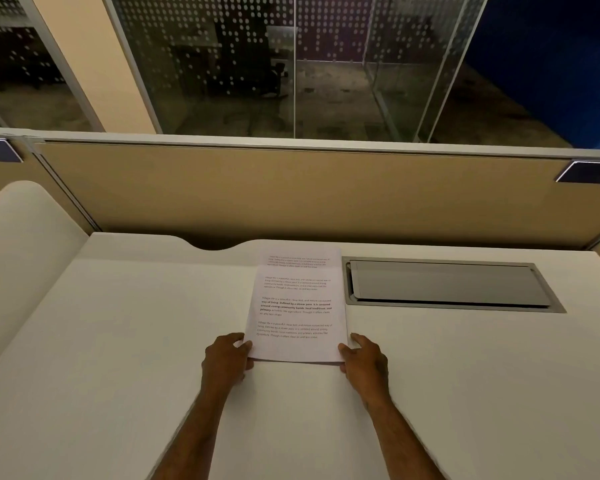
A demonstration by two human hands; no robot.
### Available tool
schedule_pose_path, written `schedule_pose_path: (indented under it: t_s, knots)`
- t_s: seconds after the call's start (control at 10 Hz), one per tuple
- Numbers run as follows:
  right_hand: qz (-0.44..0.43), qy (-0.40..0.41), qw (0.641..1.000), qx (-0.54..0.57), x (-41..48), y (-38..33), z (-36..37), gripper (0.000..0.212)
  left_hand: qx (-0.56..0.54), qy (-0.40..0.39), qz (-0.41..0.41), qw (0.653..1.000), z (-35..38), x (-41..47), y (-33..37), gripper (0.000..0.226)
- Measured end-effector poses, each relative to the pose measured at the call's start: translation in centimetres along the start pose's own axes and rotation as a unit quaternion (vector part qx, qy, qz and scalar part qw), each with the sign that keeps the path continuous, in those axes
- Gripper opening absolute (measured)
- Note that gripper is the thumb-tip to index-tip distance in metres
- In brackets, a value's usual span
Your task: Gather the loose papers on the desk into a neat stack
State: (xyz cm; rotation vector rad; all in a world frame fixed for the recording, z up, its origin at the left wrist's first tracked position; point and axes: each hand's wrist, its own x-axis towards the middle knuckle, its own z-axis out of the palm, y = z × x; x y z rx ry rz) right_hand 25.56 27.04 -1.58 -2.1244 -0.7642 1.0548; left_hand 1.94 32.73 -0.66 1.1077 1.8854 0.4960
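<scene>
Both hands grip the paper stack (297, 317) at its near corners: left hand (226, 362) pinches the near-left corner w/ thumb on top, right hand (363, 362) pinches the near-right corner. Stack lies on the white tabletop (118, 341), approx. centre; one sheet (300, 256) pokes out past the far edge, not aligned. Just right of the papers sits a grey cable hatch (447, 284), lid shut, w/ a tan partition (291, 192) behind.

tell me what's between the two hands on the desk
In the head view, the near end of the paper stack lies between the left hand and right hand, each gripping a bottom corner. One sheet sticks out at the far end.
</scene>
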Motion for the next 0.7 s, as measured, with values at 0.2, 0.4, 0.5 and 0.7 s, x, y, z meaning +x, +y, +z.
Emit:
schedule_pose_path:
  t_s: [0.2, 0.4, 0.5, 0.7]
  knots:
    - [-0.022, 0.024, 0.999, 0.039, -1.03, 0.39, 0.52, 0.034, 0.014, 0.014, 0.032, 0.999, 0.49, -1.0, -0.85, 0.034]
    - [-0.027, 0.026, 0.999, 0.033, -1.08, 0.28, 0.72, 0.035, 0.05, 0.008, 0.044, 0.998, 0.36, -0.85, -0.63, 0.032]
    - [-0.01, 0.025, 0.999, 0.044, -1.07, 0.07, 0.73, 0.038, 0.06, 0.008, 0.044, 0.997, 0.25, -0.88, -0.5, 0.03]
    - [-0.011, 0.016, 1.0, 0.013, -1.52, -0.41, 0.37, 0.038, 0.084, 0.011, 0.021, 0.996, -0.3, -0.78, -0.71, 0.041]
